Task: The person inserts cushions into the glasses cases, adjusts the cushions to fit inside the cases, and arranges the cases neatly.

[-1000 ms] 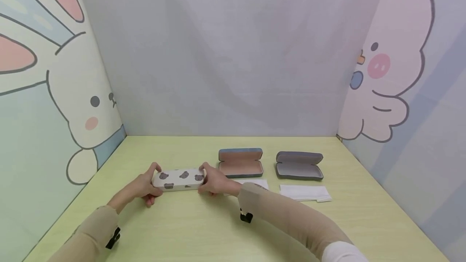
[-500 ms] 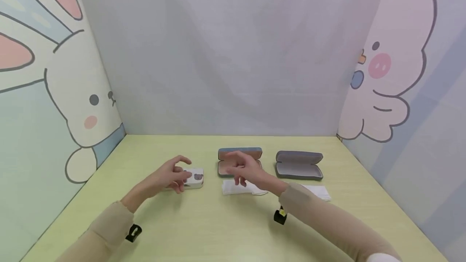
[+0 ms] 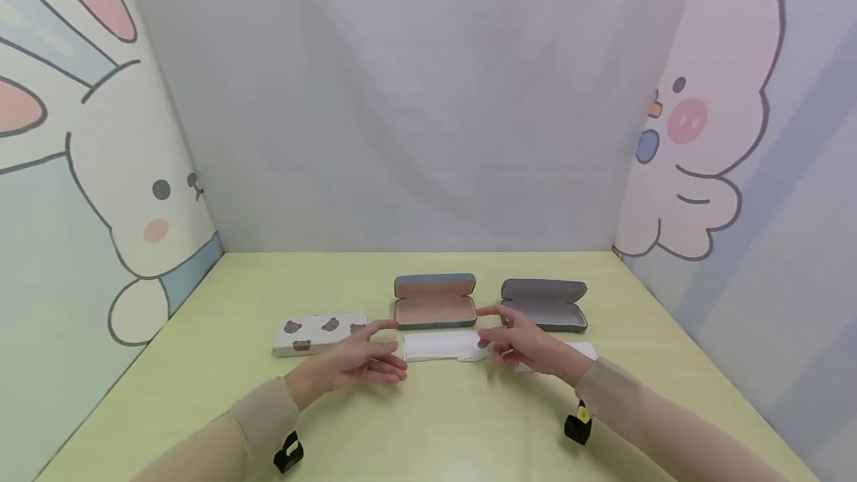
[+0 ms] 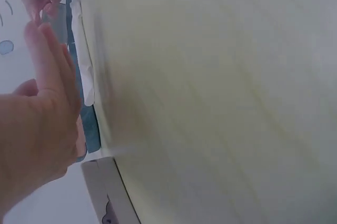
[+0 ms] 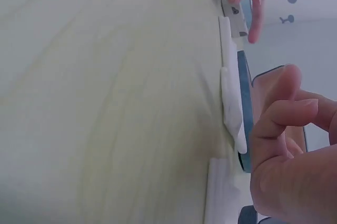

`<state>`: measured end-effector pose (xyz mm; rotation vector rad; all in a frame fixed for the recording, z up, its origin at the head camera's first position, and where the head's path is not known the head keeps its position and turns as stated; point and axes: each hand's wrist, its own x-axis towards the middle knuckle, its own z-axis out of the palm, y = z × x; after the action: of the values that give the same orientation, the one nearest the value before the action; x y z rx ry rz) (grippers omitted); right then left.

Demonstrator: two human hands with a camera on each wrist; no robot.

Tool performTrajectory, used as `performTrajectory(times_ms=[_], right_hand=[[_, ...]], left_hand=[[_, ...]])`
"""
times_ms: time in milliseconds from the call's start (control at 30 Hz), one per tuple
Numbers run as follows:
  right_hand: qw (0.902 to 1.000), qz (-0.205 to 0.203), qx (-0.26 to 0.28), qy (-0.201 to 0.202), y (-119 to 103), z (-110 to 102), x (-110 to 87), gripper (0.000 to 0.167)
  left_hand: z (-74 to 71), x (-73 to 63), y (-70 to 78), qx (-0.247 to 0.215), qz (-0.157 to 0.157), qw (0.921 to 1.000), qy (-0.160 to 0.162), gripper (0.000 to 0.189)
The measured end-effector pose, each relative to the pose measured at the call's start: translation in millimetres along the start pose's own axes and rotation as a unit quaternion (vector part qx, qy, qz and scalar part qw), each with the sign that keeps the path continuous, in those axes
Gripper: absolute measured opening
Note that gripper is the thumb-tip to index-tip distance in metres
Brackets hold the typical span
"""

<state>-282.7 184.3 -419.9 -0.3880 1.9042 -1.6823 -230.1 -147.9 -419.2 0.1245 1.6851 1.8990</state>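
My left hand (image 3: 355, 360) hovers to the left of a folded white cloth (image 3: 435, 346), its fingers loosely spread and holding nothing. On the cloth's right side is my right hand (image 3: 527, 344), fingers relaxed, with nothing held; whether its fingertips touch the cloth I cannot tell. Behind the cloth an eyeglass case (image 3: 435, 311) with a blue outside and pink lining stands with its lid up. Left of it lies a closed white eyeglass case (image 3: 304, 332) with a bear print, partly behind my left hand. In the right wrist view the cloth (image 5: 230, 95) lies in front of the blue case (image 5: 243, 66).
A grey eyeglass case (image 3: 545, 307), lid up, stands at the right. A second folded white cloth (image 3: 584, 350) lies before it, partly covered by my right hand. A pale yellow table (image 3: 428, 422) is under everything, with a fabric backdrop (image 3: 415, 110) behind.
Both hands have let go of the bear-print case, which stays closed on the table. They have moved right, to either side of the middle cloth.
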Motion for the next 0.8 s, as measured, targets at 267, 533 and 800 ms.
performTrajectory(times_ms=[267, 533, 800], right_hand=[[0.9988, 0.035, -0.027, 0.019, 10.3, -2.7, -1.7, 0.065], [0.9983, 0.053, -0.017, 0.018, 16.6, -1.5, 0.4, 0.067], [0.9976, 0.066, -0.014, 0.019, 14.9, -0.2, 2.0, 0.066]], left_hand=[[8.8, 8.4, -9.0, -0.018, -0.006, 0.9997, 0.017, 0.065], [12.7, 15.0, -11.9, -0.03, -0.009, 0.9985, 0.045, 0.059], [17.4, 20.5, -11.7, -0.031, -0.009, 0.9978, 0.058, 0.059]])
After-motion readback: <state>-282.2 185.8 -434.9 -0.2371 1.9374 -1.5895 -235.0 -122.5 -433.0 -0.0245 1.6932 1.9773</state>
